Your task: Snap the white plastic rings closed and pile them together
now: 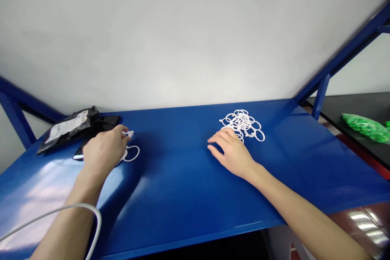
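My left hand point(105, 150) is closed in a pinch on a white plastic ring point(130, 133), most of it hidden by the fingers. Just below that hand, another pair of thin white loops point(137, 155) lies on the blue table point(176, 178), partly covered by the hand. On the right, a tangled pile of white rings point(243, 122) with small knobs rests near the back of the table. My right hand point(230, 152) hovers at the pile's front edge, fingers stretched and thumb apart, holding nothing visible.
A black plastic parcel point(65, 130) with a white label lies at the back left, beside a dark flat object point(106, 122). A white cable point(50, 213) loops across my left forearm. Blue frame bars point(321, 95) flank the table; a bag of green pieces point(365, 127) lies beyond, right.
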Demonstrator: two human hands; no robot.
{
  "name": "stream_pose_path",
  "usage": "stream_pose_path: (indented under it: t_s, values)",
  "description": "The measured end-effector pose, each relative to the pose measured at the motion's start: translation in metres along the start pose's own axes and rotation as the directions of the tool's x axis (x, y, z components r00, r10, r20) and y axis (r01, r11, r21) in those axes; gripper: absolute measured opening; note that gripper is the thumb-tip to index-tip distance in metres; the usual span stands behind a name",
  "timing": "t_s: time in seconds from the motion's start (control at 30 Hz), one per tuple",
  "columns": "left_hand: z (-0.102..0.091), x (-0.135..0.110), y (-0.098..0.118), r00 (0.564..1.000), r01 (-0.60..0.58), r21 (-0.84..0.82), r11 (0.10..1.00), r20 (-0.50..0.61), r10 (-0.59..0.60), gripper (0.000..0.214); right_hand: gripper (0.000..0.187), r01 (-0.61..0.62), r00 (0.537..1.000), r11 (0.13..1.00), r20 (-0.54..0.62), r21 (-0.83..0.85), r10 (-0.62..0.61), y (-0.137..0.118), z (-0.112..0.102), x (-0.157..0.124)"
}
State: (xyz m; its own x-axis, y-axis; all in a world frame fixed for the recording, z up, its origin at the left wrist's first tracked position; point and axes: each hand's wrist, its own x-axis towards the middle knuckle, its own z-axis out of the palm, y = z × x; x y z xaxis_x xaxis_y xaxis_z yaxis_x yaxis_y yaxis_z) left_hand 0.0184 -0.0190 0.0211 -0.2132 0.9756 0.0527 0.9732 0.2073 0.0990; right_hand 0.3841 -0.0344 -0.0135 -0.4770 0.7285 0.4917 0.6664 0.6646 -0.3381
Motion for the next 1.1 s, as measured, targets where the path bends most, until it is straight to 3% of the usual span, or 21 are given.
stream_pose_path:
  t_s: [0.07,0.13,0.23,0.3,0.37,0.47,0.57,0.77,0.93,1.1]
  values:
    - [-0.008,-0.005,0.008,0.997,0.070,0.122,0.990,-0.025,-0.068,0.040,0.017,-0.006,1.000,1.000,0.008,0.014,0.006,-0.001,0.000,0.000]
    - [-0.012,-0.010,0.017,0.993,0.057,0.139,0.989,-0.113,-0.042,0.039,0.016,-0.009,1.000,1.000,0.013,0.029,0.009,-0.003,0.000,0.000]
    - [-0.008,-0.019,0.034,0.957,-0.150,-0.079,0.986,-0.260,0.125,0.033,0.015,-0.010,1.000,0.997,0.020,0.070,0.009,-0.006,0.001,-0.001]
    - [0.000,-0.029,0.050,0.934,-0.306,-0.322,0.896,-0.282,0.217,0.027,0.015,-0.023,0.999,0.992,0.026,0.123,0.020,-0.008,0.003,-0.002]
    - [0.010,-0.042,0.068,0.928,-0.371,-0.560,0.740,-0.213,0.305,0.025,0.017,-0.052,0.998,0.980,0.032,0.192,0.046,-0.011,0.004,-0.003]
    - [0.023,-0.062,0.091,0.877,-0.321,-0.791,0.520,-0.042,0.478,0.022,0.020,-0.089,0.996,0.950,0.037,0.298,0.081,-0.018,0.005,-0.004]
    - [0.030,-0.075,0.104,0.821,-0.231,-0.875,0.425,0.060,0.568,0.020,0.015,-0.084,0.996,0.923,0.055,0.374,0.069,-0.026,0.004,-0.004]
    - [0.037,-0.079,0.107,0.839,-0.145,-0.907,0.394,0.099,0.536,0.019,0.008,-0.095,0.994,0.905,0.096,0.414,0.060,-0.036,0.005,-0.006]
    - [0.038,-0.079,0.107,0.829,-0.258,-0.855,0.450,0.043,0.557,0.018,0.008,-0.132,0.990,0.897,0.109,0.422,0.094,-0.036,0.007,-0.006]
    - [0.044,-0.082,0.107,0.845,-0.370,-0.783,0.501,-0.060,0.531,0.013,0.011,-0.081,0.996,0.905,0.074,0.417,0.055,-0.037,0.013,-0.008]
